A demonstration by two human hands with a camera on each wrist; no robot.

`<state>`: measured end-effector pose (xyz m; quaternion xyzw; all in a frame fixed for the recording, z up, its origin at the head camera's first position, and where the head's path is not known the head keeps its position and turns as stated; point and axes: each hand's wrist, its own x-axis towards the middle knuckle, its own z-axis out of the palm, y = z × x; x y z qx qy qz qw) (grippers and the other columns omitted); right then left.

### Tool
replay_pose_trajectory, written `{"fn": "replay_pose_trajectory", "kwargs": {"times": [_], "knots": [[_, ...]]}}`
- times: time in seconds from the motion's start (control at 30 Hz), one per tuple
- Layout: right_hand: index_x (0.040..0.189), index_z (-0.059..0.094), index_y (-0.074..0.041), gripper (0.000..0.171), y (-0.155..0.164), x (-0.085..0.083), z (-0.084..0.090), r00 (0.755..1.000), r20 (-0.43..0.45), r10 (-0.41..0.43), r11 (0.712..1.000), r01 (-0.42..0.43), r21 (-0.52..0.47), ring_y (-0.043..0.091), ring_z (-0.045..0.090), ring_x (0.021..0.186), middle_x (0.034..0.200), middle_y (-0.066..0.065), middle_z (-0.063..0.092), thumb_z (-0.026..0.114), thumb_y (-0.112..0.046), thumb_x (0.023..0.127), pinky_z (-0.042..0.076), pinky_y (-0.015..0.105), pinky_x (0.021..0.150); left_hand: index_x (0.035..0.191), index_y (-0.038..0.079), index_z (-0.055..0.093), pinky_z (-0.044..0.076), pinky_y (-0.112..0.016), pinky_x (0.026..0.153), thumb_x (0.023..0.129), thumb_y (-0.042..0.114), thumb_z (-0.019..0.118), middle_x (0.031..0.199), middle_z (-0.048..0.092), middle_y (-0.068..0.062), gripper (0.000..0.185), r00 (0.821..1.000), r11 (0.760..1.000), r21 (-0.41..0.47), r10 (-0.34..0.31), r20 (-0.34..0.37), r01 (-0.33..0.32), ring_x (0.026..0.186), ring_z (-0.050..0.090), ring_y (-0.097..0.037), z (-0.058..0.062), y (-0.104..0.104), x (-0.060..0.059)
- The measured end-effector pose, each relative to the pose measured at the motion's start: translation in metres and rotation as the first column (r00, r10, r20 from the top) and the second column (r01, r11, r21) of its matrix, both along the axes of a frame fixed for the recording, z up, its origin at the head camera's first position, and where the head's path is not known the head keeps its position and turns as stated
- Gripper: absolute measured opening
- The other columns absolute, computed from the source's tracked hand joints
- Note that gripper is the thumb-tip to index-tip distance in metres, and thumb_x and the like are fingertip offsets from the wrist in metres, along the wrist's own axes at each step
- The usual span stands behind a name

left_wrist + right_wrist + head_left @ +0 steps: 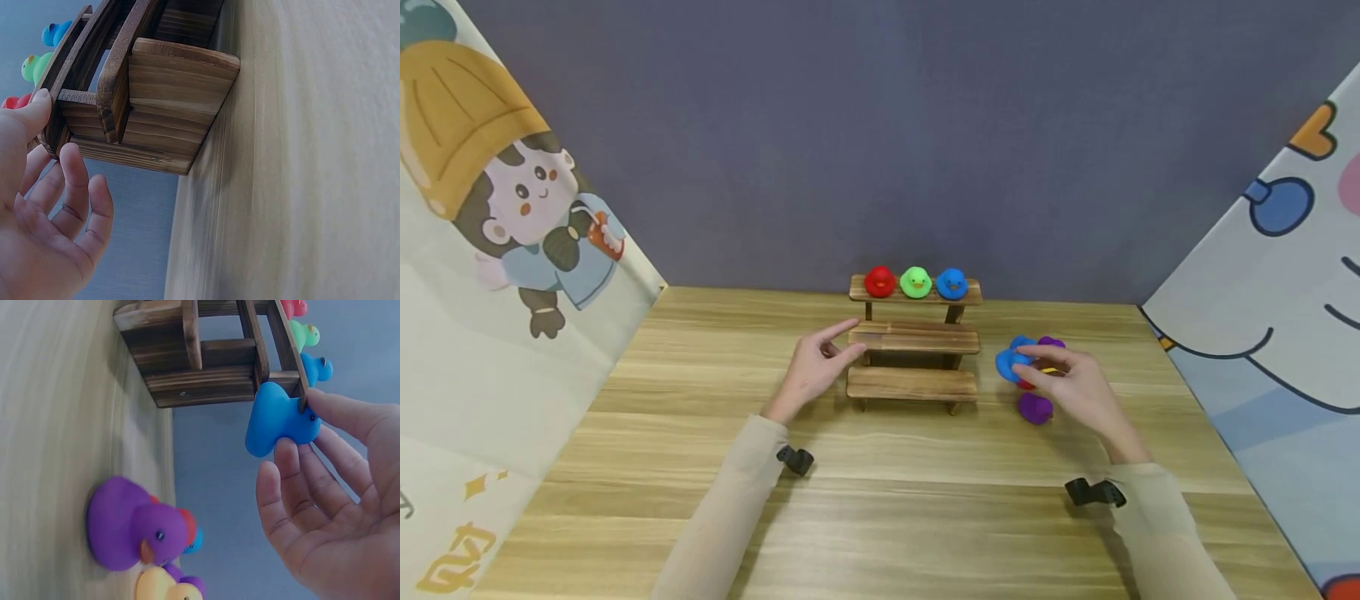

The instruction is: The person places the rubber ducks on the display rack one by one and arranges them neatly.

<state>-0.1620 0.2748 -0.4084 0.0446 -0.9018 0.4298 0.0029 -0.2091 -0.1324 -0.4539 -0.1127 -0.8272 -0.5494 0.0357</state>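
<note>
Above the counter [850, 533], to the right of a three-tiered wooden stand [912, 383], a blue toy duck [275, 422] is held up in the right hand [1071, 383]. Its body is smooth, rounded and evenly coloured, and a small black eye is shown on the side of the head; the beak cannot be made out. By the right grip it is pinched: the thumb is laid against one side of the head, and the fingertips are set against the other side.

The right forearm is angled inward from the lower right, with the wrist kept low and the palm partly turned toward the wrist camera. From the lower left the left hand [812, 362] is extended, and by its grip the left end of the stand's middle shelf is pinched between thumb and index finger; the remaining fingers are loosely bent.

Along the top shelf a red duck [880, 282], a green duck [916, 282] and a second blue duck [952, 284] are lined up. Near the right hand, a purple duck [1036, 408] and a yellow duck [165, 587] are grouped with others on the counter.
</note>
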Motion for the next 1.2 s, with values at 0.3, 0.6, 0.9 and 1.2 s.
{"fn": "replay_pose_trajectory", "kwargs": {"times": [0.3, 0.6, 0.9, 1.2], "knots": [[0.132, 0.077, -0.016, 0.044, -0.017, -0.006, 0.009, 0.998, -0.033, 0.046, 0.999, -0.047, -0.023, 0.017, 0.071, 0.105, 0.129, 0.011, 0.076, 0.078, -0.044, 0.098, 0.058, 0.022, 0.082, 0.147, 0.021, 0.066, 0.044, -0.024, 0.055, 0.099, 0.032, 0.079, 0.079, 0.069, -0.025, 0.052, 1.0, 1.0, -0.009, 0.01, -0.003, -0.01, 0.065, 0.058, -0.016, 0.001, 0.0, 0.0], [0.132, 0.077, -0.019, 0.041, -0.03, -0.009, 0.015, 0.995, -0.068, 0.075, 0.996, -0.077, -0.036, 0.018, 0.071, 0.099, 0.122, 0.009, 0.078, 0.077, -0.043, 0.099, 0.058, 0.027, 0.077, 0.147, 0.02, 0.066, 0.044, -0.025, 0.055, 0.098, 0.031, 0.08, 0.078, 0.069, -0.026, 0.052, 1.0, 1.0, 0.003, 0.0, -0.002, 0.0, 0.063, 0.057, -0.015, 0.001, 0.001, 0.001], [0.129, 0.078, -0.017, 0.036, -0.046, -0.015, 0.02, 0.989, -0.091, 0.113, 0.988, -0.122, -0.099, 0.011, 0.07, 0.082, 0.114, 0.012, 0.08, 0.077, -0.038, 0.1, 0.054, 0.025, 0.066, 0.147, 0.02, 0.066, 0.044, -0.024, 0.055, 0.098, 0.031, 0.08, 0.077, 0.068, -0.024, 0.052, 1.0, 1.0, 0.0, 0.001, 0.002, -0.001, 0.063, 0.056, -0.014, 0.002, 0.002, 0.001], [0.128, 0.079, -0.018, 0.035, -0.073, -0.027, 0.025, 0.979, -0.107, 0.173, 0.969, -0.189, -0.161, 0.018, 0.073, 0.111, 0.128, 0.004, 0.078, 0.079, -0.036, 0.098, 0.06, 0.023, 0.087, 0.147, 0.021, 0.067, 0.044, -0.025, 0.054, 0.098, 0.033, 0.079, 0.071, 0.066, -0.013, 0.052, 1.0, 1.0, 0.003, 0.005, -0.001, -0.005, 0.063, 0.056, -0.016, 0.001, 0.0, 0.002]]}}
